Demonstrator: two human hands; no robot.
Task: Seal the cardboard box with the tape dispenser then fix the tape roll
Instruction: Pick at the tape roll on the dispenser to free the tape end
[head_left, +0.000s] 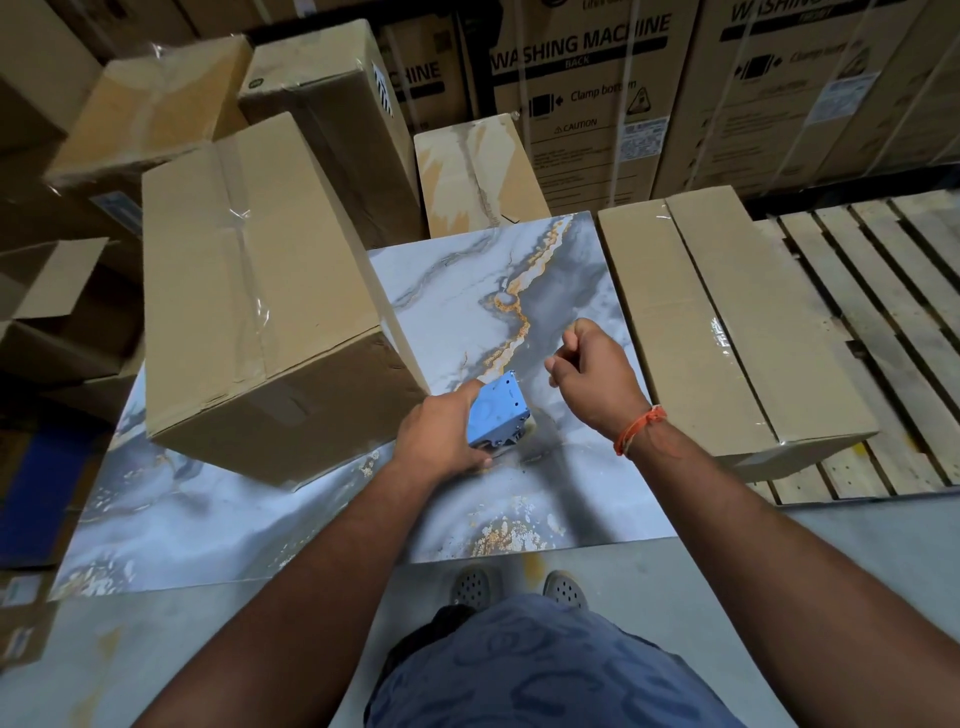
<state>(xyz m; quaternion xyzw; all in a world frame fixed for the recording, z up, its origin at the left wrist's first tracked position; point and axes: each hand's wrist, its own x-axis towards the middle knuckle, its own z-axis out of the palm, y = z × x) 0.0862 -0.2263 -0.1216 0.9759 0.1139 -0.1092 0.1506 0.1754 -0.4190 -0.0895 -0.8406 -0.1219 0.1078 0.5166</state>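
A long cardboard box (254, 306) lies on the marble-patterned table (208, 519) at the left, with clear tape along its top seam. My left hand (441, 436) grips a blue tape dispenser (498, 410) just right of the box's near corner, low over the table. My right hand (597, 369) hovers just right of the dispenser with its fingers curled and pinched together; whether a strip of clear tape is between them I cannot tell. The tape roll itself is hidden behind the dispenser's blue side plate.
A second taped cardboard box (727, 322) lies at the table's right edge, partly on a wooden pallet (883, 338). Several more boxes (332, 119) and washing machine cartons (587, 98) crowd the back and left. My feet (519, 584) stand on the concrete floor below the table's near edge.
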